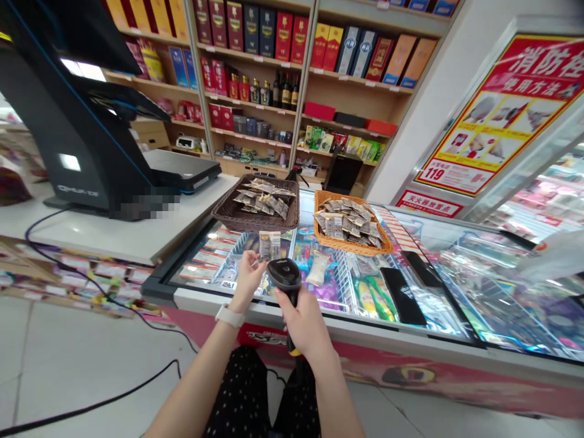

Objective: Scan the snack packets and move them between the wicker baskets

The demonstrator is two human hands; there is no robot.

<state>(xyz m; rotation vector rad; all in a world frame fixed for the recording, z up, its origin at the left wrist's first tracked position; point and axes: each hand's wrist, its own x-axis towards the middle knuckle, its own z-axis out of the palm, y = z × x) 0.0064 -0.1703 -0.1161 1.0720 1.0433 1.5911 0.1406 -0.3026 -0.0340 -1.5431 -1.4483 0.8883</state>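
My right hand (306,322) is wrapped round the handle of a black barcode scanner (283,272), its head tilted up and away from me over the freezer's front edge. Just left of it, my left hand (250,274), with a white watch on the wrist, pinches a small snack packet (269,246) by its lower left side. Behind the packet stands a dark brown wicker basket (228,213) with several similar packets in it. To the right, an orange-brown wicker basket (356,246) holds more of them. Both baskets rest on the freezer's glass top.
Two black phones (403,295) (421,269) lie on the glass-topped freezer (365,331) at right. A black checkout scale (182,170) stands on the white counter (104,234) at left. Its cable (98,292) trails to the floor. Shelves (255,58) of boxes and bottles line the back.
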